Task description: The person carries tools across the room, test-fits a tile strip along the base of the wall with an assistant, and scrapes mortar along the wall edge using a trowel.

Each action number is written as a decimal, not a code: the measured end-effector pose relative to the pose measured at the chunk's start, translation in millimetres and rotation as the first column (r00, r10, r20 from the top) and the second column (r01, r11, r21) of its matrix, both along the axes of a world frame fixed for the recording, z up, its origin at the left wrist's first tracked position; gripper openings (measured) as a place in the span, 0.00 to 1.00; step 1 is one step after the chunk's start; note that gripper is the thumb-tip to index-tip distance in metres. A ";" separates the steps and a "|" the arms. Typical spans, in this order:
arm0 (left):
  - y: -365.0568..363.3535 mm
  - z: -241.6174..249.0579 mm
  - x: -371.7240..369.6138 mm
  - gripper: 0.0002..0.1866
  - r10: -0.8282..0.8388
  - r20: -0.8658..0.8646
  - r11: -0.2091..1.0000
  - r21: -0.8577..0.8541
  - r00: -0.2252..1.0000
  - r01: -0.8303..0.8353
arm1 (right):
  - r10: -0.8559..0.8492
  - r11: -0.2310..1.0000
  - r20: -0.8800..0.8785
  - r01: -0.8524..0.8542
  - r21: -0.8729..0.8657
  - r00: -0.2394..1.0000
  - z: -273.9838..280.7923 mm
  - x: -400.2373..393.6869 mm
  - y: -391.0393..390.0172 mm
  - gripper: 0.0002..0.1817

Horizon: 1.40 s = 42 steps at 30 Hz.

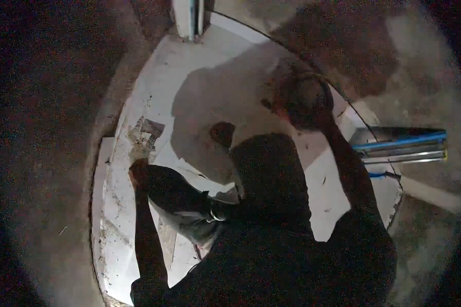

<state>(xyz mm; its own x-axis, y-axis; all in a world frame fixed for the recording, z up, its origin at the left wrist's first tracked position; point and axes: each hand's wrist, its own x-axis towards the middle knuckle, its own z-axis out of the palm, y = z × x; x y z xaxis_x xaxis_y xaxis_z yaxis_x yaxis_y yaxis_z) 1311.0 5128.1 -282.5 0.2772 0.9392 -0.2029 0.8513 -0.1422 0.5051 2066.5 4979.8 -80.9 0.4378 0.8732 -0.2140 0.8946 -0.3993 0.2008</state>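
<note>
My left hand point(138, 171) is down beside my bent left knee, over the pale slab point(187, 56); its fingers are lost in shadow. Just beyond it lies a grey, torn-looking piece point(152, 128) with a striped part, among crumbs and dirt. My right arm reaches forward, and my right hand point(317, 118) is low over the far right part of the slab. A dark, rounded shape point(305, 97) overlaps that hand, and I cannot tell whether the hand holds it. A bare foot point(223, 134) shows between my legs.
At the right edge lies a tool with blue and silver rails point(404, 148). A pale post with pipes point(192, 20) stands at the back. Rough brown ground point(51, 153) surrounds the slab, and a broad shadow covers its middle.
</note>
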 end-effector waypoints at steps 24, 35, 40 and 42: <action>-2.2 33.8 16.9 0.18 -0.053 0.012 0.998 0.015 0.999 0.053 | -0.132 0.899 0.010 0.115 0.422 0.991 -114.6 94.0 -111.3 0.25; 3.2 43.5 33.8 0.18 -0.111 -0.084 0.993 0.037 0.990 0.114 | -0.242 0.871 0.081 0.180 0.457 0.967 -119.6 37.9 -102.6 0.27; 6.6 -23.3 -1.7 0.17 0.206 0.252 0.978 -0.079 0.945 -0.192 | -0.233 0.896 -0.020 0.222 0.385 0.972 -83.9 -2.5 -88.5 0.22; 6.1 -38.7 -13.3 0.16 0.365 0.386 0.931 -0.178 0.847 -0.320 | -0.276 0.913 -0.122 0.300 0.276 0.953 -47.7 -32.5 -89.3 0.20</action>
